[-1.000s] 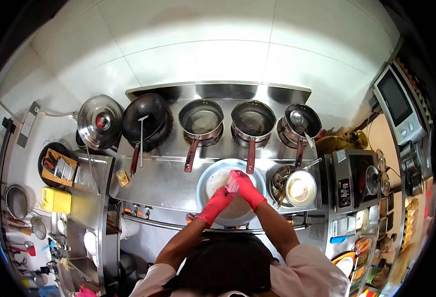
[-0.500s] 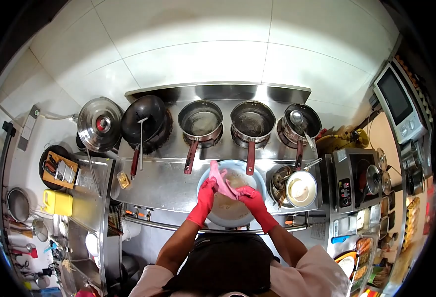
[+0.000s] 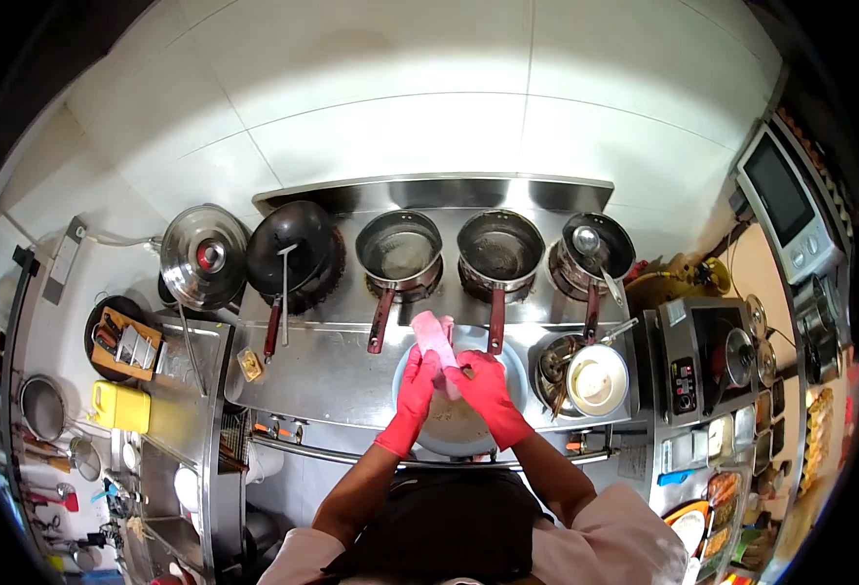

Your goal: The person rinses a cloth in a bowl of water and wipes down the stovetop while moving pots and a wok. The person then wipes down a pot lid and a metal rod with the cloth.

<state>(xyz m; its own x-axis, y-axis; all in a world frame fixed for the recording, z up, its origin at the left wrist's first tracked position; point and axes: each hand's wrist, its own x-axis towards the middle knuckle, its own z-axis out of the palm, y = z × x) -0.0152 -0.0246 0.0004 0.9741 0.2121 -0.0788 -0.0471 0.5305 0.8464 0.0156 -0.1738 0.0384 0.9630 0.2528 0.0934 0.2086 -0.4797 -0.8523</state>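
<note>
Over the round pale-blue basin [image 3: 518, 380], a limp pink cloth [image 3: 432, 336] is pinched by the red-gloved left hand [image 3: 413, 395] and right hand [image 3: 488, 390]. It's held clear of the cloudy water [image 3: 460, 426], not set down yet; what's left can't be told tbh.

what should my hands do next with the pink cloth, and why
Probably squeeze the pink cloth over the basin: the left hand and right hand both grip it, with murky liquid below them to take any drips.
</note>
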